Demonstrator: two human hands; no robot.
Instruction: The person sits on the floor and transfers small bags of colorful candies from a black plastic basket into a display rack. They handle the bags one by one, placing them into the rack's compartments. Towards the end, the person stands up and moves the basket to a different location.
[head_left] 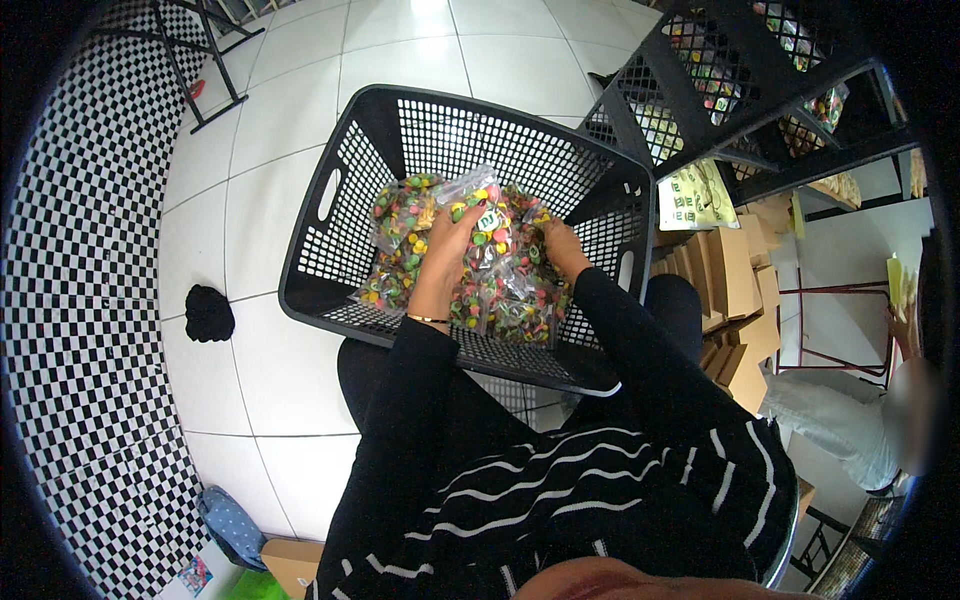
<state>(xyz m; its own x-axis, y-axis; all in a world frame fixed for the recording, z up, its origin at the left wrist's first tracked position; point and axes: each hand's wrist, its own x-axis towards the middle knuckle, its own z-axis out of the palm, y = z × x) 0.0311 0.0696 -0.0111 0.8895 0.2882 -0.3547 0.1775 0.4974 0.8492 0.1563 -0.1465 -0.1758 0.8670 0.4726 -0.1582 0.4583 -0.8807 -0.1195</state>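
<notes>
A large black plastic basket (390, 98) with lattice walls stands in front of me, between my knees. Inside it lie several clear bags of small red, yellow and green pieces that look like candies. My left hand (447, 255) grips the left side of the uppermost candy bag (490, 245), which has a small pale label. Right of that bag, my right hand (563, 247) is closed at the edge of the bags, its fingers curled and partly hidden. Another candy bag (395, 275) rests left of my left wrist.
Black racks (690, 95) with similar bags stand at the upper right. Cardboard boxes (735, 280) pile up beside my right knee, near a pale printed bag (697, 197). A black cloth bundle (209, 313) lies on the white tiles at left. Another person (845, 420) is at far right.
</notes>
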